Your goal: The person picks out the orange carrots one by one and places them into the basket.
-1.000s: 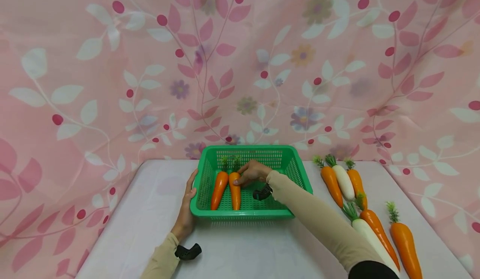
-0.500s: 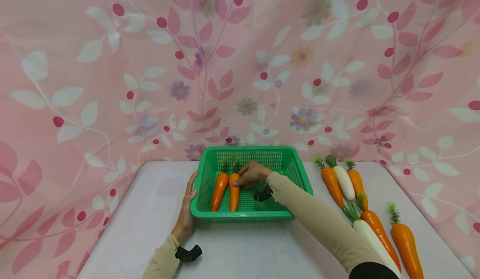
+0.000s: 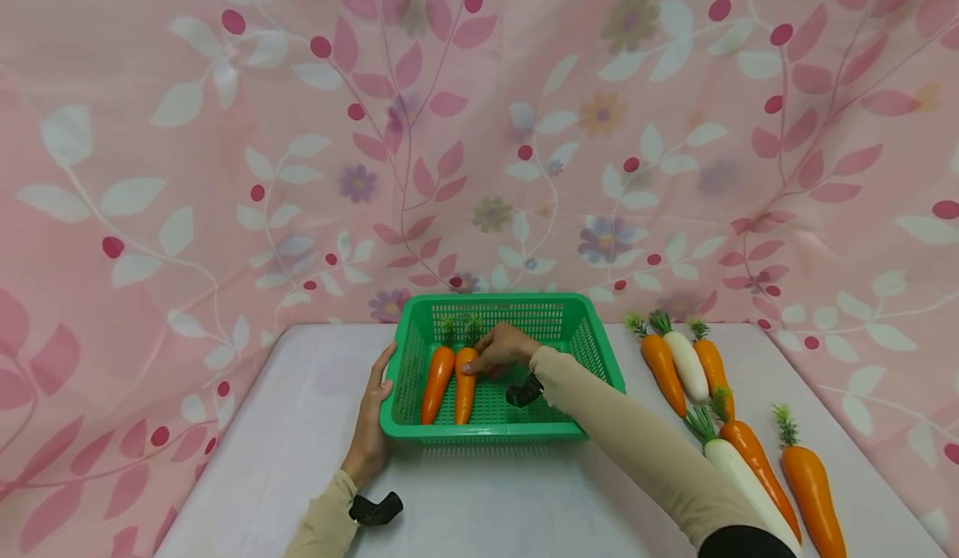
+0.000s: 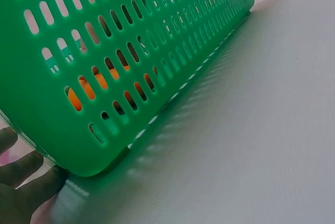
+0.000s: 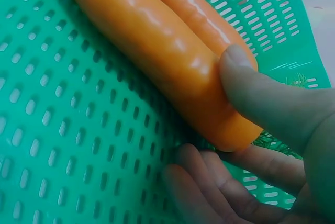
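Observation:
A green plastic basket [image 3: 487,430] stands on the table with two orange carrots lying side by side in its left half. My right hand [image 3: 504,350] reaches into the basket and pinches the right-hand carrot [image 3: 464,396] near its leafy end. In the right wrist view the thumb [image 5: 248,80] presses on top of that carrot, with fingers curled at its side. The other carrot [image 3: 438,385] lies just left of it, leaves toward the back wall. My left hand [image 3: 369,425] rests along the basket's left outer side, its fingers extended against the wall.
On the table's right side lie more vegetables: several carrots, such as one carrot [image 3: 812,495] near the edge, and two white radishes, one radish [image 3: 688,366] farther back. A floral pink cloth [image 3: 479,125] hangs behind the white table [image 3: 479,508].
The lower end of the pinched carrot has swung slightly left, toward the other carrot. My left hand and the basket hold their places.

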{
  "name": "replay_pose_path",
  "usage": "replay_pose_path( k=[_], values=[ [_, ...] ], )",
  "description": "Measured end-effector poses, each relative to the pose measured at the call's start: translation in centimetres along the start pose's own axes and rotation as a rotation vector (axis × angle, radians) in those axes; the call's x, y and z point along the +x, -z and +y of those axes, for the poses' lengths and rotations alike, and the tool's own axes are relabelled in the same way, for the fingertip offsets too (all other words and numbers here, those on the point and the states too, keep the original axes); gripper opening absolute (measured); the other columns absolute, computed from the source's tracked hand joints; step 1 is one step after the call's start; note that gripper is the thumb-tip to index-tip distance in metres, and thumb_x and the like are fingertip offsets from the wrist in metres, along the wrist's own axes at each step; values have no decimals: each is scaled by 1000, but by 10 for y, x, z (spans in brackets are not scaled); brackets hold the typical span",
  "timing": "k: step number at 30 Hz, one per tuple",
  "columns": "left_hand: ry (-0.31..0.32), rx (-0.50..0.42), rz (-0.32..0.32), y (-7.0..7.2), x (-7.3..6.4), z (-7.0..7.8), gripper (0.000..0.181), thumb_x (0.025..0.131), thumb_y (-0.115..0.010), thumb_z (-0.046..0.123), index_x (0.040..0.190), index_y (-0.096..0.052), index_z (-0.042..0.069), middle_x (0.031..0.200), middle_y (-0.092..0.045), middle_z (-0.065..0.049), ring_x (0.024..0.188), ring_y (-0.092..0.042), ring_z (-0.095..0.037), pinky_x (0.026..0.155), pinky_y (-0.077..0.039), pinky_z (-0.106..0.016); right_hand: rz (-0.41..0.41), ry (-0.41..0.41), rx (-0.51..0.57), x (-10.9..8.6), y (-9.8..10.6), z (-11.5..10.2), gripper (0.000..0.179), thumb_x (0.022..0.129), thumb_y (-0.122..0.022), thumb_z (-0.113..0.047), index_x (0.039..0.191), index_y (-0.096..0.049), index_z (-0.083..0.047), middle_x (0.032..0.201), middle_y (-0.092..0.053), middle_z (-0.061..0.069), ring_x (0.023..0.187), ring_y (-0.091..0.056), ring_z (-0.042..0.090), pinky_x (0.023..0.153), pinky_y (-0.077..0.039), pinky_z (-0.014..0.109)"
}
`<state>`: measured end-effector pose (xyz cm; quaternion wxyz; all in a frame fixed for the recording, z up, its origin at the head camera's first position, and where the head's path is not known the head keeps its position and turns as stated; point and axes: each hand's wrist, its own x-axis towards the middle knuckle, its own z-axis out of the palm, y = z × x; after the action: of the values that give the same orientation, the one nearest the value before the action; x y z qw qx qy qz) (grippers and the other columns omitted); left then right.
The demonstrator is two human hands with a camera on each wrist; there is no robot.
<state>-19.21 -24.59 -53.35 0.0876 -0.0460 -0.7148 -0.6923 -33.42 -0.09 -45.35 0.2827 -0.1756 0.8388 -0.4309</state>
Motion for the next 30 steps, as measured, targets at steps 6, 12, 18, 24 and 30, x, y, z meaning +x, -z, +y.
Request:
replay_pose_path(
  k=[6, 12, 18, 24, 30],
  values=[
    [17, 10, 12, 0, -1, 0, 56, 113, -22, 36, 169, -22, 40, 177, -17, 3, 152, -28, -26, 119, -27, -45, 1, 6, -8, 2, 0, 2, 63, 89, -88, -25, 138, -65, 8, 123, -74, 22, 101, -76, 38, 87, -63, 47],
    [13, 19, 12, 2, -1, 0, 55, 114, -23, 35, 169, -24, 38, 177, -17, 1, 149, -30, -26, 113, -33, -29, 9, 2, -25, 2, 0, 4, 64, 88, -88, -28, 137, -66, 8, 121, -75, 21, 102, -76, 39, 90, -62, 48],
    [10, 30, 11, 2, -1, 1, 54, 114, -24, 35, 168, -26, 38, 176, -19, 3, 148, -33, -26, 108, -37, -20, 24, 38, -93, -1, 2, 4, 57, 88, -88, -29, 129, -72, 7, 121, -76, 23, 98, -78, 37, 83, -63, 47],
    [10, 32, 1, 3, 0, 0, 54, 114, -24, 36, 168, -25, 37, 177, -17, 2, 149, -32, -27, 110, -35, -23, 29, 40, -161, -6, 10, 5, 60, 88, -88, -31, 129, -71, 9, 124, -74, 25, 97, -78, 35, 82, -64, 47],
    [6, 37, 8, 3, 0, 0, 54, 114, -24, 36, 168, -26, 38, 176, -18, 3, 147, -33, -26, 107, -37, -20, 51, 33, -211, -21, 29, 3, 64, 89, -87, -34, 133, -69, 9, 130, -72, 26, 98, -78, 32, 83, -64, 45]
  ],
)
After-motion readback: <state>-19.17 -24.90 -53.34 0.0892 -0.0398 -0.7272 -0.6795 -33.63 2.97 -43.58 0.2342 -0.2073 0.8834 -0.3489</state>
